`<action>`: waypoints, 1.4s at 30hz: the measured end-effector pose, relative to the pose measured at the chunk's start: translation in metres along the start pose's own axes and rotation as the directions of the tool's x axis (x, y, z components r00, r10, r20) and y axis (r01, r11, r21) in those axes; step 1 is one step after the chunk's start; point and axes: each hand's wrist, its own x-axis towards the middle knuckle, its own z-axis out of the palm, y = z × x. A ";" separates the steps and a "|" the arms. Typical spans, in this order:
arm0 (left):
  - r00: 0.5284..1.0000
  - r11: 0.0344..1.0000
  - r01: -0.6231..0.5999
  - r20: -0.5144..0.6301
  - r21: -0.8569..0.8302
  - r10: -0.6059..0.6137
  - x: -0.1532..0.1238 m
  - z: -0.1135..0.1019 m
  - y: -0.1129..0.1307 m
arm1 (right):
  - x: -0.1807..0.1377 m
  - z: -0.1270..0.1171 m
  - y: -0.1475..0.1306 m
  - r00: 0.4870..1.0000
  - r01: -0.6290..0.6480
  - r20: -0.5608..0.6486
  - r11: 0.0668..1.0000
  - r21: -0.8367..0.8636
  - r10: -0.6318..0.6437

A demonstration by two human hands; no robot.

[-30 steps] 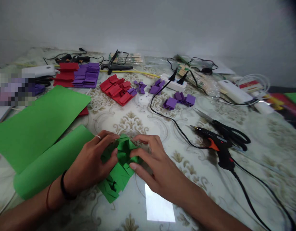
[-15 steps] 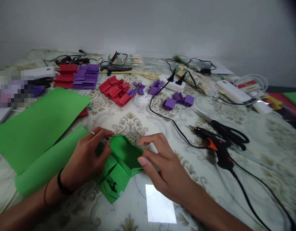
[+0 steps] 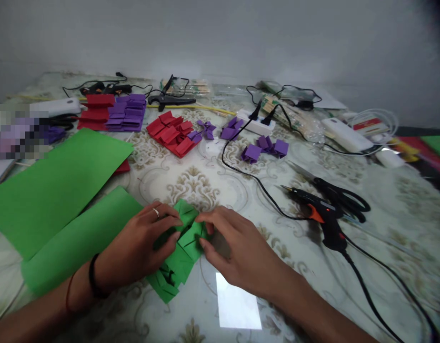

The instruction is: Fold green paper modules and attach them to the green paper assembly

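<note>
Folded green stack lies nearest you, long axis near-left to far-right. Your left hand and right hand meet over its far end. Both pinch the green folded piece dead centre, equally close. Glue gun sits well apart, far right.

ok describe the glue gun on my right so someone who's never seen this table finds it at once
On the patterned table, look right of the right hand, which pinches the green paper. There lies the glue gun, just in front of the black scissors. Unlike them, it has an orange trigger, a small red light and a black cord trailing from its handle.
</note>
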 end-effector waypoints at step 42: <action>0.940 0.808 0.341 -0.159 0.480 -0.301 -0.138 -0.047 -0.035 | 0.015 0.013 0.027 0.994 -0.002 0.106 0.968 -0.252 0.030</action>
